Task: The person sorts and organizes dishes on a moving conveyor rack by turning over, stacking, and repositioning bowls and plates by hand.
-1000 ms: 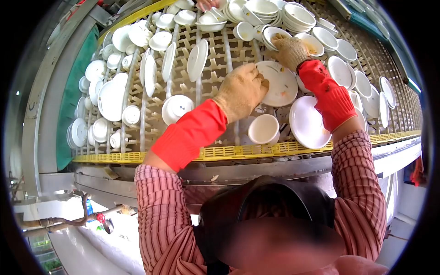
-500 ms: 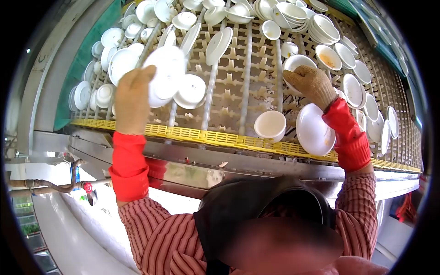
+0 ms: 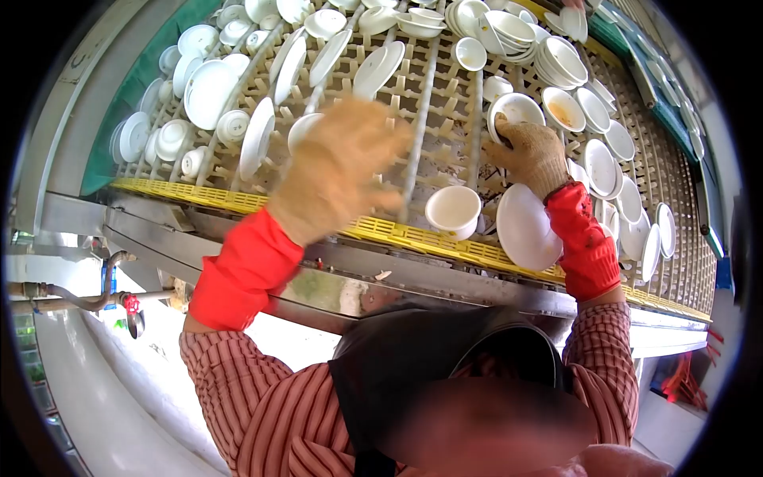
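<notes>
My left hand (image 3: 338, 167), in a tan work glove with a red sleeve cover, hovers over the pegged rack belt (image 3: 389, 187). It is blurred, its fingers are spread, and nothing is in it. Partly behind it shows a white dish (image 3: 303, 131). A white plate (image 3: 257, 139) stands tilted on the pegs to its left. My right hand (image 3: 531, 155), gloved the same way, grips the near rim of a white bowl (image 3: 520, 107), thumb inside. Just below that hand, a larger white dish (image 3: 523, 226) leans on its side, beside a deep white bowl (image 3: 454, 211).
Stacked white bowls (image 3: 560, 62) and a bowl with orange residue (image 3: 564, 110) sit on the right. Plates and small bowls crowd the left, near a large plate (image 3: 211, 94). A yellow slotted strip (image 3: 413, 237) edges the belt. Part of another person's hand (image 3: 574, 4) shows at the top.
My left hand let go of the white plate, which now stands in the pegs, and swung right, opening. My right hand stays at its bowl, which is tipped a little more upright.
</notes>
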Available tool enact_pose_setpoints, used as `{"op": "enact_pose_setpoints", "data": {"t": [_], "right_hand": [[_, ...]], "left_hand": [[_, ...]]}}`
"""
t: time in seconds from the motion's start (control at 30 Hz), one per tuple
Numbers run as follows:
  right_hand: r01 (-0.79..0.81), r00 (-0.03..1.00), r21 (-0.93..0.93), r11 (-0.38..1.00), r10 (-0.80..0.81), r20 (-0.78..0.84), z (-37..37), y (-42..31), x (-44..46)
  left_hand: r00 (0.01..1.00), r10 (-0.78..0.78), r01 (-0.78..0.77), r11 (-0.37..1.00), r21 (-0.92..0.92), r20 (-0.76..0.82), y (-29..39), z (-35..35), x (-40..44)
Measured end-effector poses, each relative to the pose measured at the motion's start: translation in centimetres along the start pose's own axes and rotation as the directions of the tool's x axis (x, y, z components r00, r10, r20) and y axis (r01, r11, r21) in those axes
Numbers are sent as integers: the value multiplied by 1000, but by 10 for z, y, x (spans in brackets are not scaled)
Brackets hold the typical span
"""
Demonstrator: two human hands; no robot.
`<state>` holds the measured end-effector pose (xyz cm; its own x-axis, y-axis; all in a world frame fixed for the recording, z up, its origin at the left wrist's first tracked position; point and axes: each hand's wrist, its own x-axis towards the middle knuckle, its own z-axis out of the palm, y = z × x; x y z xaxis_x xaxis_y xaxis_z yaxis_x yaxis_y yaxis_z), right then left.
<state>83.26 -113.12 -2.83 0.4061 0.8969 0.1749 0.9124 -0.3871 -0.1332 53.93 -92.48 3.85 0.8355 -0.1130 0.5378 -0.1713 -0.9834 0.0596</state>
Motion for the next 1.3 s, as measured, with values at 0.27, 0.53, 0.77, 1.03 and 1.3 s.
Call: {"op": "enact_pose_setpoints", "data": {"t": [0.27,0.53,0.77,1.03,1.3], "right_hand": [[124,978,-71,990,-134,-160,12,14,3],[4,999,43,999,-2,-54,-5,7,12],[101,913,217,971,-4,-408,-14,18,32],[48,999,682,730,-19,-50,-32,-41,55],[71,993,-22,997,-73,-89,-28,-6,30]], "left_hand": [[939,94,46,919,-391,331,53,83,6],[961,-34,62,994,-94,274,-37,82,-21],[820,-562,554,827,95,108,-37,71,9],[668,-744,743,668,-36,-30,-50,65,1],[999,-5,2,996,-84,-32,32,71,59]]}}
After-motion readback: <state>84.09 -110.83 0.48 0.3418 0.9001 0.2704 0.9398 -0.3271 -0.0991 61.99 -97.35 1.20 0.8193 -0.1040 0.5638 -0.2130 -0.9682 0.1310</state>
